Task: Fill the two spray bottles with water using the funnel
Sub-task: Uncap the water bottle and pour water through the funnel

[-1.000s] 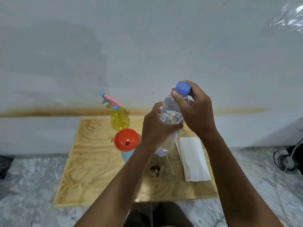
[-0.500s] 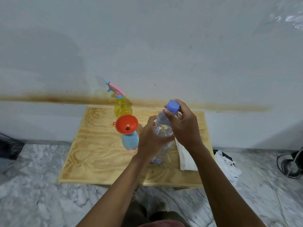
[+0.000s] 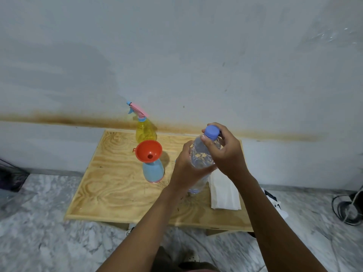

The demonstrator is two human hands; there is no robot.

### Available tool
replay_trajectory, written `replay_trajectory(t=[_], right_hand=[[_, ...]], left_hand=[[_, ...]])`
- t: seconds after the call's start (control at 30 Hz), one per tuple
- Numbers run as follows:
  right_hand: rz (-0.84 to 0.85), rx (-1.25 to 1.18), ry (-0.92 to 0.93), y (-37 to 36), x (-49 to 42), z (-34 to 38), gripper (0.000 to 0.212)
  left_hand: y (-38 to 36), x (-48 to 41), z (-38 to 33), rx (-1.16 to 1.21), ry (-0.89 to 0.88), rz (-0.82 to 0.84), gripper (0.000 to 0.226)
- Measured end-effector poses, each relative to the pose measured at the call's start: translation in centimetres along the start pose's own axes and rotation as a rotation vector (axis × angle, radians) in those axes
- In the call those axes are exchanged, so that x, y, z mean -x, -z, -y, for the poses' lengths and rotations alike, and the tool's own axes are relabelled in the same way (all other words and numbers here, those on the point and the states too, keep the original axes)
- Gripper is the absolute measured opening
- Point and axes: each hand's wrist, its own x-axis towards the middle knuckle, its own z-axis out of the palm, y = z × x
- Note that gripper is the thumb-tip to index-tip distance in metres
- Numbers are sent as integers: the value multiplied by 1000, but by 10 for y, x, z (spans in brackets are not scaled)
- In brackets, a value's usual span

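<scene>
The left hand (image 3: 185, 170) wraps the body of the clear plastic water bottle (image 3: 201, 156), held nearly upright with its neck up. The right hand (image 3: 227, 154) pinches its blue screw cap (image 3: 211, 132) (not yet off). The orange plastic funnel (image 3: 149, 151), seated in the light-blue spray bottle (image 3: 153, 172), stands to the bottle's left, nearer the left hand.

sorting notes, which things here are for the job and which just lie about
Job: clear blue-capped plastic water bottle, orange plastic funnel, pale blue spray bottle, yellow spray bottle.
Lying about: folded white paper towel, dark coiled cable.
</scene>
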Motion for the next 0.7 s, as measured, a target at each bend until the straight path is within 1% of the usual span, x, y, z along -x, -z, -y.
replay_trajectory(t=[0.1, 0.17, 0.27, 0.33, 0.43, 0.5, 0.6, 0.7], right_hand=[[22, -11, -29, 2, 4, -2, 23], [43, -24, -45, 2, 7, -1, 26], [33, -15, -46, 3, 11, 2, 35], [-28, 6, -20, 4, 13, 4, 42], [-119, 38, 14, 6, 13, 7, 33], [-144, 55, 14, 8, 13, 9, 29], [-148, 90, 24, 9, 14, 10, 29], [-160, 127, 51, 9, 16, 10, 30]], left_hand=[[12, -2, 2, 131, 113, 153, 80], [16, 0, 4, 134, 170, 177, 81], [13, 7, 3, 104, 206, 163, 84], [10, 11, -1, 110, 219, 132, 84], [7, 14, -6, 128, 228, 75, 79], [6, 16, -10, 144, 225, 47, 76], [5, 19, -11, 173, 209, 11, 74], [6, 21, -12, 171, 200, 12, 73]])
